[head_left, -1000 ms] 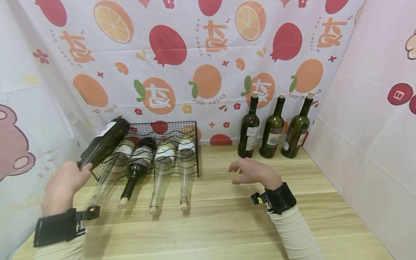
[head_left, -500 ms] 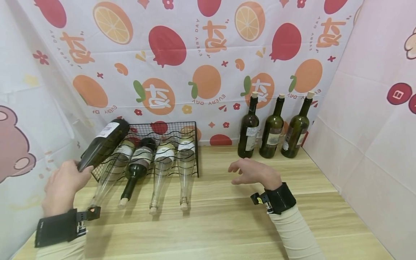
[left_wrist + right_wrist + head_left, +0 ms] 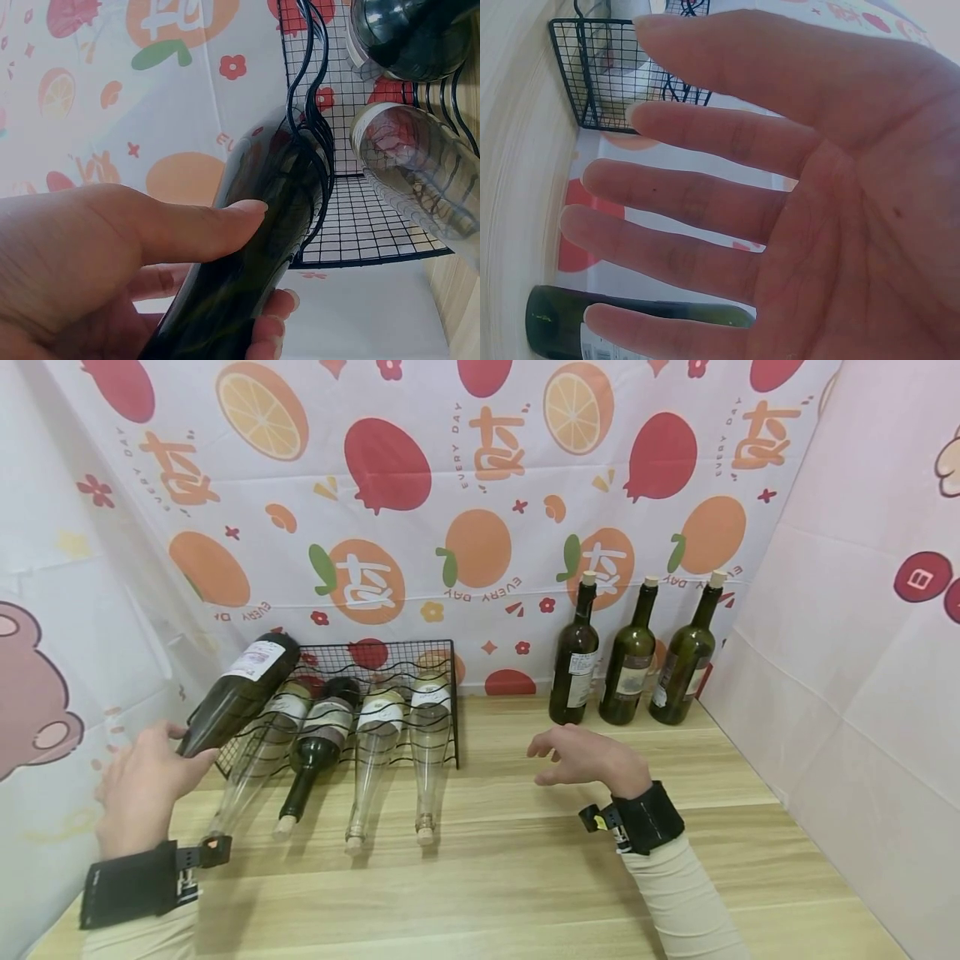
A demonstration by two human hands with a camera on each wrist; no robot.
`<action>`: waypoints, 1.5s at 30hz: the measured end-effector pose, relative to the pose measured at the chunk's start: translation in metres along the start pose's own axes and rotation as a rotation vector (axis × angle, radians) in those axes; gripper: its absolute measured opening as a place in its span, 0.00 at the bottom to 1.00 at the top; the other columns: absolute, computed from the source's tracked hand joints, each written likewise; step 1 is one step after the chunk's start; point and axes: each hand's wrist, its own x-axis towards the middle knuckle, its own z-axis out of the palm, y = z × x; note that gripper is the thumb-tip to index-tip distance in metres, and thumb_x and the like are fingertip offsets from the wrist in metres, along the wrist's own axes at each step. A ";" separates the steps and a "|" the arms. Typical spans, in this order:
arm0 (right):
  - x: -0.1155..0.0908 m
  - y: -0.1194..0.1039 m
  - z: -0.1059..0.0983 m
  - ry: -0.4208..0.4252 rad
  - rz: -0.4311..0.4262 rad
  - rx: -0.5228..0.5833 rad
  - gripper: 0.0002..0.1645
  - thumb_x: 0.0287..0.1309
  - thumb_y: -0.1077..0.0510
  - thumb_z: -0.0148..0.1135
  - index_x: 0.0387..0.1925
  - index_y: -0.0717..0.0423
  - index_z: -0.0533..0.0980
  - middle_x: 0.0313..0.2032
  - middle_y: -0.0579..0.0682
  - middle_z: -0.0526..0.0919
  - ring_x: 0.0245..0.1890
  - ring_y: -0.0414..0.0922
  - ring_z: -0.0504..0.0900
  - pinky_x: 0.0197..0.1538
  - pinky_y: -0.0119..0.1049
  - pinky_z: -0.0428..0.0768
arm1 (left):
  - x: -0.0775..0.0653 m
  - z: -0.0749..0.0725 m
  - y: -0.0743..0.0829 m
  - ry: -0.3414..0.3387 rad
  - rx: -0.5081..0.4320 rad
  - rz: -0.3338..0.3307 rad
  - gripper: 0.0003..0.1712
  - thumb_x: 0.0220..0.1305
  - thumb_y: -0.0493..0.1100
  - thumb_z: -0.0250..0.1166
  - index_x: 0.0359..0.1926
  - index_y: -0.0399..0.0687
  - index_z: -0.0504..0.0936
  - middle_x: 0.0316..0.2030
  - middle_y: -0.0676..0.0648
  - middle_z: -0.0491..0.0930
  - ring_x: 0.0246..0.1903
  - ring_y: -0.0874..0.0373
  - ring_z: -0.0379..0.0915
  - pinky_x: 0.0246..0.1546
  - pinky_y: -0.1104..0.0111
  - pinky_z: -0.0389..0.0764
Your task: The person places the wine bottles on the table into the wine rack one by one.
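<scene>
My left hand (image 3: 146, 781) holds a dark green wine bottle (image 3: 232, 697) by its neck end, at the left end of the black wire rack (image 3: 455, 714). The bottle slants, its base up at the rack's wavy wires and its white label facing up. In the left wrist view, the thumb lies across one side of the dark glass (image 3: 266, 187) and fingertips show on the other; the hand covers the mouth. My right hand (image 3: 588, 756) hovers above the table, fingers spread and holding nothing, in front of three upright corked green bottles, the nearest being the left one (image 3: 575, 668).
Lying in the rack's lower row are a clear bottle (image 3: 258, 756), a green bottle (image 3: 315, 756) and two more clear bottles, the rightmost (image 3: 430, 743) by the rack's end. Their corked necks stick out over the wooden table (image 3: 510, 877). Printed cloth (image 3: 487, 627) hangs behind.
The held bottle has turned about its long axis, bringing more of its white label into view. My left thumb and fingers have spread slightly. My right hand stays in place.
</scene>
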 end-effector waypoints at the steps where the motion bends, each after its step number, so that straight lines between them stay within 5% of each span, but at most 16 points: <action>1: 0.000 0.000 0.000 -0.001 -0.001 0.000 0.23 0.62 0.54 0.72 0.57 0.56 0.82 0.56 0.53 0.86 0.53 0.53 0.85 0.54 0.43 0.84 | 0.000 0.000 0.000 -0.001 -0.005 -0.002 0.41 0.68 0.55 0.64 0.68 0.30 0.63 0.49 0.18 0.72 0.41 0.26 0.68 0.33 0.48 0.61; 11: -0.001 0.000 0.000 0.002 -0.002 -0.001 0.22 0.62 0.54 0.72 0.57 0.55 0.81 0.56 0.52 0.86 0.54 0.53 0.85 0.54 0.43 0.84 | 0.001 0.000 0.001 0.001 -0.007 -0.008 0.43 0.66 0.55 0.67 0.69 0.30 0.64 0.54 0.17 0.70 0.44 0.24 0.67 0.35 0.42 0.64; 19: -0.001 0.000 0.000 0.002 -0.002 -0.005 0.23 0.62 0.54 0.72 0.57 0.55 0.81 0.56 0.52 0.86 0.54 0.53 0.85 0.55 0.44 0.84 | 0.007 -0.002 -0.003 -0.107 0.033 0.054 0.39 0.71 0.57 0.60 0.62 0.24 0.65 0.33 0.29 0.79 0.29 0.42 0.74 0.24 0.59 0.67; 26: 0.000 0.001 0.000 0.003 -0.012 -0.013 0.23 0.62 0.54 0.72 0.57 0.55 0.81 0.56 0.52 0.86 0.54 0.53 0.85 0.55 0.44 0.84 | 0.008 0.001 -0.002 -0.081 0.042 0.077 0.35 0.72 0.56 0.59 0.55 0.25 0.67 0.33 0.28 0.76 0.28 0.40 0.73 0.23 0.59 0.67; 32: 0.000 0.001 0.000 0.002 -0.011 -0.008 0.23 0.62 0.54 0.72 0.57 0.56 0.82 0.56 0.52 0.86 0.53 0.53 0.85 0.54 0.43 0.84 | 0.006 0.002 0.000 -0.084 0.017 0.100 0.38 0.78 0.61 0.47 0.57 0.23 0.68 0.28 0.35 0.75 0.26 0.44 0.71 0.21 0.61 0.67; 45: -0.001 -0.001 -0.001 0.004 -0.015 -0.011 0.22 0.62 0.54 0.72 0.56 0.56 0.82 0.56 0.53 0.86 0.53 0.53 0.85 0.54 0.43 0.84 | 0.009 0.005 -0.001 -0.008 -0.001 0.082 0.41 0.75 0.57 0.56 0.69 0.24 0.63 0.51 0.18 0.72 0.37 0.29 0.74 0.27 0.58 0.67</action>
